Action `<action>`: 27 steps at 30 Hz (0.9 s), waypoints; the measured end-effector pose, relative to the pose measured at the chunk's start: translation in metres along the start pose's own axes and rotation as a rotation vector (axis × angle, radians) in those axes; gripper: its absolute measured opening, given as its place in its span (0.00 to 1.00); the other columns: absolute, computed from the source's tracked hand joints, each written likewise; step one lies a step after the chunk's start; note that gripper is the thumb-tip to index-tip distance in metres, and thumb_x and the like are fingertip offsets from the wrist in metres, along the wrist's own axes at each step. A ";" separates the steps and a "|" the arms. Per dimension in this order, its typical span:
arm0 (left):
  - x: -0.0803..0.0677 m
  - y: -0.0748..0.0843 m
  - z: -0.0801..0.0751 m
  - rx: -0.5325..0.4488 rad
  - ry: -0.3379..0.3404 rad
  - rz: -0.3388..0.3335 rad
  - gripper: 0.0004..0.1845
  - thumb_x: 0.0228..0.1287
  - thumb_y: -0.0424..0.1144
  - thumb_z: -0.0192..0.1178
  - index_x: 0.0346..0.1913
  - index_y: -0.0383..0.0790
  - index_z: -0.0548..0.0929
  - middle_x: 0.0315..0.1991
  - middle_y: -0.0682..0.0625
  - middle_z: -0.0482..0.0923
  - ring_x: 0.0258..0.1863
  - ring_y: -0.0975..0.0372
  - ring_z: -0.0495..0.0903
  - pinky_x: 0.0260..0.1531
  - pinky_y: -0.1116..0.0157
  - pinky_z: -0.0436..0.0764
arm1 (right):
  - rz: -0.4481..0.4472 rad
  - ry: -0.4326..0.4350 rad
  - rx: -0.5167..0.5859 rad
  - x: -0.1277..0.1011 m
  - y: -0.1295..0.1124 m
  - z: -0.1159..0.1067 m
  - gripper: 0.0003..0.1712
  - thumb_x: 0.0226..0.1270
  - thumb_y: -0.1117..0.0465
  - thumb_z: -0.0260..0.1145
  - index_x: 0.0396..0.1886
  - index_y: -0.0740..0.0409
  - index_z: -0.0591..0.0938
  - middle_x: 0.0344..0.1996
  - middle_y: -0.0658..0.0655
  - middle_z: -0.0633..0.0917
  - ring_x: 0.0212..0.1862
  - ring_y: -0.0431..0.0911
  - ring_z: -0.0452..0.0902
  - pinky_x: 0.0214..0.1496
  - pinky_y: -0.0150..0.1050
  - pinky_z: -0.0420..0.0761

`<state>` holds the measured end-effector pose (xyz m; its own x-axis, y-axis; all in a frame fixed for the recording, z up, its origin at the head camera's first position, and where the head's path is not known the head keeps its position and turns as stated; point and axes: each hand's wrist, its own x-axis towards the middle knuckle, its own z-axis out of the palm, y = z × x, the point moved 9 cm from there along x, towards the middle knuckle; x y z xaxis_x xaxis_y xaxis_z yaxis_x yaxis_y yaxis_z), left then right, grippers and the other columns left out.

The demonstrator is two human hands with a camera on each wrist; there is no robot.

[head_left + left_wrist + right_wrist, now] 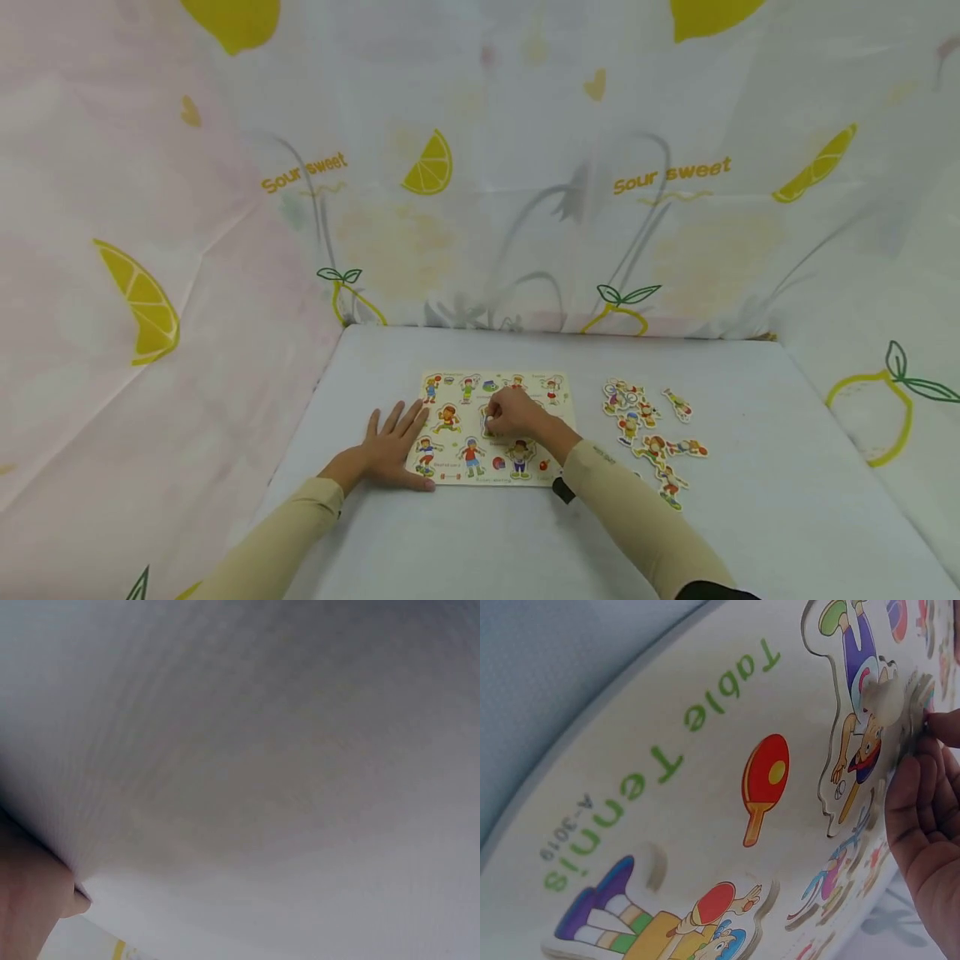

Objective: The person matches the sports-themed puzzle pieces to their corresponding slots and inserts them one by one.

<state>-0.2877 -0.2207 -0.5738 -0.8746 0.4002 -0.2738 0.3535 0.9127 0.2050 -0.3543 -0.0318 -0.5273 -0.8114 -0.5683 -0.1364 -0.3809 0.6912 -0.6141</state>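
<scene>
A cream wooden puzzle board (457, 429) with printed sports figures lies on the white table. My left hand (392, 448) rests with spread fingers on its left edge; the left wrist view catches only a bit of that hand (34, 900). Over the middle of the board, my right hand (516, 414) has its fingers curled and pinches a puzzle piece, mostly hidden under it. Close up, the right hand (926, 802) has thumb and fingertips meeting at that spot. Near it lies a baseball figure (859, 682) with a pale round knob; a table tennis figure (682, 930) is below.
Several loose puzzle pieces (651, 450) with sports figures lie to the right of the board, some overlapping. The white table (757, 467) runs back to a lemon-print cloth (517, 250) hanging behind and at both sides.
</scene>
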 end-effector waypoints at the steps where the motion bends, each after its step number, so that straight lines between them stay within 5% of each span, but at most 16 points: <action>1: 0.000 0.000 0.000 -0.003 0.000 0.001 0.72 0.43 0.84 0.55 0.80 0.40 0.39 0.81 0.42 0.32 0.79 0.40 0.32 0.68 0.30 0.33 | -0.005 0.003 0.007 0.000 0.000 0.000 0.07 0.61 0.64 0.71 0.37 0.61 0.85 0.29 0.52 0.84 0.28 0.40 0.74 0.33 0.34 0.76; 27: -0.004 0.004 -0.006 0.004 0.001 -0.003 0.71 0.44 0.83 0.56 0.80 0.40 0.41 0.81 0.42 0.33 0.79 0.39 0.34 0.68 0.30 0.36 | 0.035 -0.007 0.007 0.005 0.002 0.007 0.06 0.65 0.63 0.68 0.38 0.60 0.84 0.32 0.53 0.82 0.30 0.41 0.73 0.33 0.36 0.75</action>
<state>-0.2852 -0.2191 -0.5660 -0.8761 0.3971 -0.2736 0.3518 0.9143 0.2007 -0.3557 -0.0364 -0.5345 -0.8213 -0.5467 -0.1630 -0.3489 0.7074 -0.6147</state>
